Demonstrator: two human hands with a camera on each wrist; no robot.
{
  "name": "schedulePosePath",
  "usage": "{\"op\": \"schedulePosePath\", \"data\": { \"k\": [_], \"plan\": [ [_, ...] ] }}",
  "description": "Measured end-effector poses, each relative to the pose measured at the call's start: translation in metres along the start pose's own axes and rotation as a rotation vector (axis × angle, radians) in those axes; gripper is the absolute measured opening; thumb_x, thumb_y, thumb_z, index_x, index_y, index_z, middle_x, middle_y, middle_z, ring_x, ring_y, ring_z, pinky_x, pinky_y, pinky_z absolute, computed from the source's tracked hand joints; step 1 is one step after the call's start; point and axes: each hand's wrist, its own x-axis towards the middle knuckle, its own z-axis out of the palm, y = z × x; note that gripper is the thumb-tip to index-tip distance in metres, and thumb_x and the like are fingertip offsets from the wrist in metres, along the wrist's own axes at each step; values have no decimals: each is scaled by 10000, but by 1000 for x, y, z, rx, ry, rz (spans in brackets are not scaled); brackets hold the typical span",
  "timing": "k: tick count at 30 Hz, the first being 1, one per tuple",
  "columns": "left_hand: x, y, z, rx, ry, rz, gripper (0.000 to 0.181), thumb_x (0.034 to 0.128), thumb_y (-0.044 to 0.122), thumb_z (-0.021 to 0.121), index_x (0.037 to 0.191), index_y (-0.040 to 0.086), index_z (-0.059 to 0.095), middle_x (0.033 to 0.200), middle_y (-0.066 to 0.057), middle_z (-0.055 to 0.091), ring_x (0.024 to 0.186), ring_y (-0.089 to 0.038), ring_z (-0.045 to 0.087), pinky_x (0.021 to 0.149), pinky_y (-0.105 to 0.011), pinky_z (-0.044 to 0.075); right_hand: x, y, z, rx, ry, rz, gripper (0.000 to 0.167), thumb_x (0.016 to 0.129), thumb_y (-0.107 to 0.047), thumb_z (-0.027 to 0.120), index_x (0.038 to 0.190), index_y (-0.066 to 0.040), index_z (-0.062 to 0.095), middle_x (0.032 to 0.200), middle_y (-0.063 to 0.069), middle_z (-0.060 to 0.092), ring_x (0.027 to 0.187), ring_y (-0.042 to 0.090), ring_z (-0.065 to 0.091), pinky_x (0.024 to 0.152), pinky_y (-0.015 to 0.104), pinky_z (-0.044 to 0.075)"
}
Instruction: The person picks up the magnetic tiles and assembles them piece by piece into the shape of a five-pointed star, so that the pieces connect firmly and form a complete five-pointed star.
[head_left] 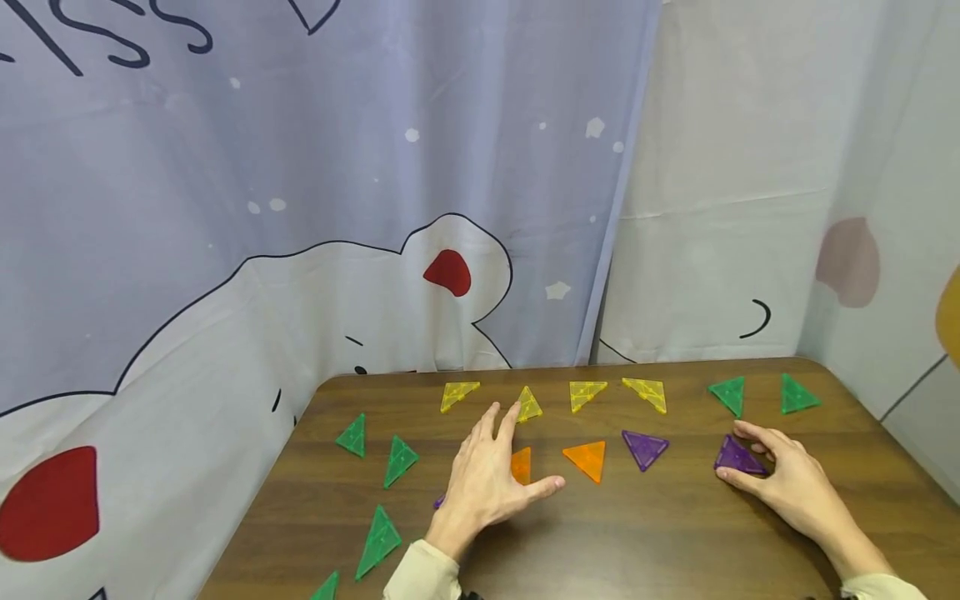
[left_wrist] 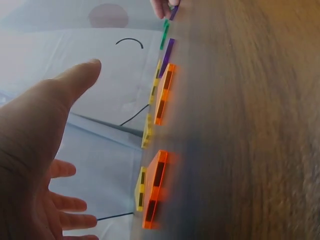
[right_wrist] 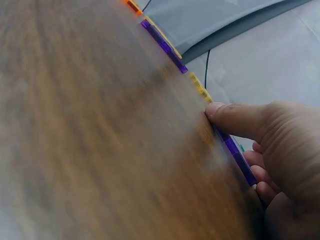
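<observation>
Near the table's right side, my right hand (head_left: 797,482) holds a purple triangle tile (head_left: 738,457) lying flat, with the thumb at one corner and a forefinger at another. The right wrist view shows that thumb (right_wrist: 235,118) against the edge of the same purple tile (right_wrist: 235,155). Over the middle of the table, my left hand (head_left: 486,477) is held with fingers extended and thumb out to the side, gripping nothing. It partly covers one orange triangle tile (head_left: 522,465) and a small purple piece (head_left: 439,501). A second orange triangle tile (head_left: 594,459) lies right of its thumb.
Another purple triangle tile (head_left: 645,448) lies between the hands. Several yellow triangle tiles (head_left: 587,394) line the back edge of the wooden table (head_left: 645,550). Green triangle tiles lie at the left (head_left: 378,542) and back right (head_left: 798,395). A printed curtain (head_left: 360,167) hangs behind.
</observation>
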Motion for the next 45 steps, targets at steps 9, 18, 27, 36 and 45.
{"op": "schedulePosePath", "data": {
  "k": [9,18,27,36,45],
  "plan": [
    [2,10,5,15,5,56,1154,832,765,843,1728,196,389,1759,-180,388,1538,-407,505,1184,-644,486,5,-3,1,11,3,-16,798,875,-421,972,1494,-27,658,1414,239,707,1182,442,619,885,595,485],
    [28,37,24,7,6,130,1136,815,729,889,1692,149,459,1614,-115,549,1438,-300,591,1143,-508,553,8,-4,3,3,-8,-43,778,871,-385,982,1499,-54,664,1405,197,719,1169,391,630,881,527,504],
    [52,61,65,-99,-57,147,1005,794,734,906,1597,212,601,1500,3,590,1341,-185,579,1130,-364,539,8,-7,6,20,-23,-60,769,867,-350,986,1499,-53,663,1370,140,734,1144,279,604,868,364,498],
    [64,79,88,-54,-37,175,953,779,733,921,1534,211,666,1414,55,625,1331,-137,519,1142,-305,469,8,-10,6,45,-3,-87,762,848,-324,1000,1485,-59,676,1365,127,749,1093,97,582,853,190,496],
    [68,83,99,15,-60,199,867,829,660,927,1510,178,691,1417,48,620,1296,-134,504,1074,-281,441,8,-15,10,35,-24,-85,753,861,-367,990,1496,-105,680,1375,81,752,1114,75,561,871,252,496]
  ]
}}
